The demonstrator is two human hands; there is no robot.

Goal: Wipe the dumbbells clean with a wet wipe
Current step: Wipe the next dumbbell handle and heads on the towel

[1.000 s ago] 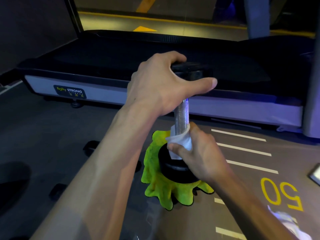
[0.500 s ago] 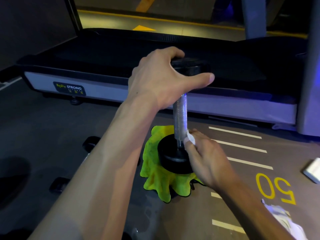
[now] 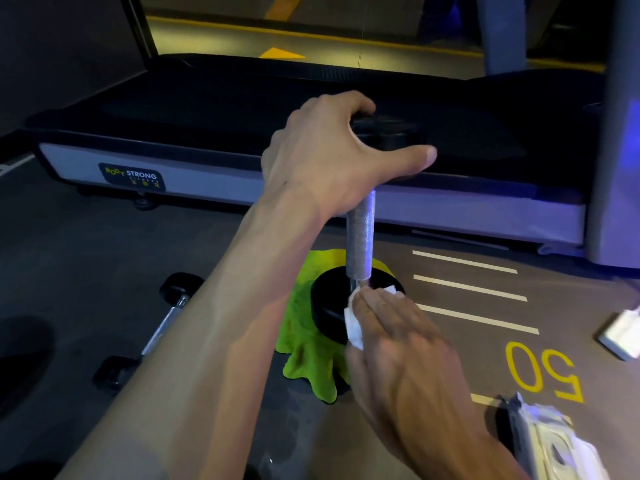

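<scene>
On the dark grey floor [image 3: 86, 254] at the left a second dumbbell [image 3: 152, 327] lies flat. Behind runs a treadmill [image 3: 214, 174] with a "BODY STRONG" label. At centre a dumbbell [image 3: 360, 237] stands on end upon a lime-green cloth [image 3: 304, 358]. The left hand [image 3: 325, 157] grips its top head, fingers curled over. The right hand [image 3: 398, 341] presses a white wet wipe [image 3: 353, 323] onto the lower head, fingers fairly straight. Rightward come white floor stripes [image 3: 467, 289], a yellow "50" [image 3: 543, 372] and a wipe packet [image 3: 554, 441].
</scene>
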